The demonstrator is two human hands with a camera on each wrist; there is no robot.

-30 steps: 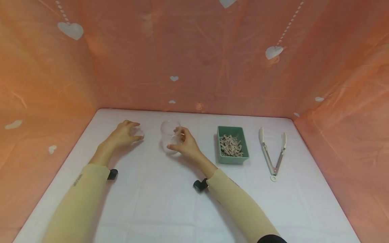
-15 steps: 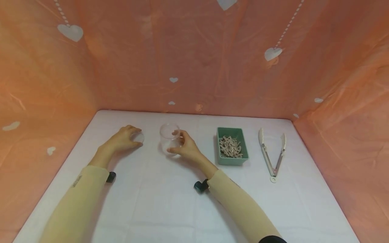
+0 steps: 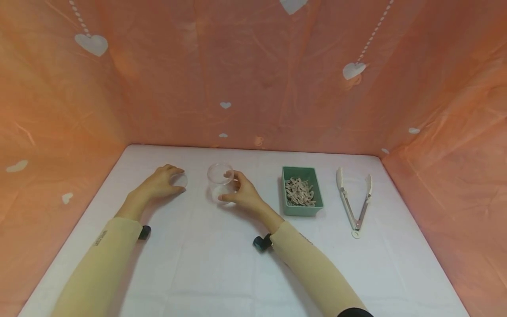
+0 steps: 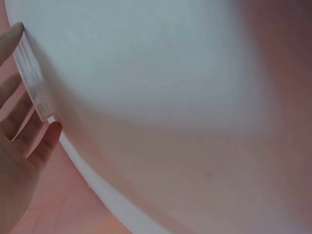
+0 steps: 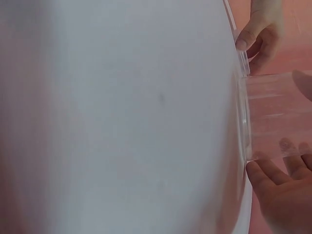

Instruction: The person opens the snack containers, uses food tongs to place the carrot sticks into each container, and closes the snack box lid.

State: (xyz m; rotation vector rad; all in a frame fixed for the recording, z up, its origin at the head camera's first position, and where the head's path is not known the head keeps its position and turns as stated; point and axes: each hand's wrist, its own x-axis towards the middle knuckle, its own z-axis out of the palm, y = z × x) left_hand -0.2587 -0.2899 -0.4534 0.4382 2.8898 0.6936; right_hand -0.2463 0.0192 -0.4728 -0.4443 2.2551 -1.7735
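Still clamping upright jar (image 3: 216, 181) in right grip (image 3: 245, 190), hiding part of it behind fingers. Still pinching lid (image 3: 180, 179) in left grip (image 3: 160, 182), well left of jar. Slightly lower in head view with left grip and lid than a second ago. Right of right grip: green box (image 3: 303, 211) with pale bits (image 3: 299, 192) near, spread tongs (image 3: 347, 204) beyond, on white table (image 3: 214, 268).

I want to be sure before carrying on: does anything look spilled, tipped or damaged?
Nothing stands out: the jar stands upright, the disc lies flat, the pale pieces lie inside the tub, and the tongs lie open. Fine cracks I couldn't tell.
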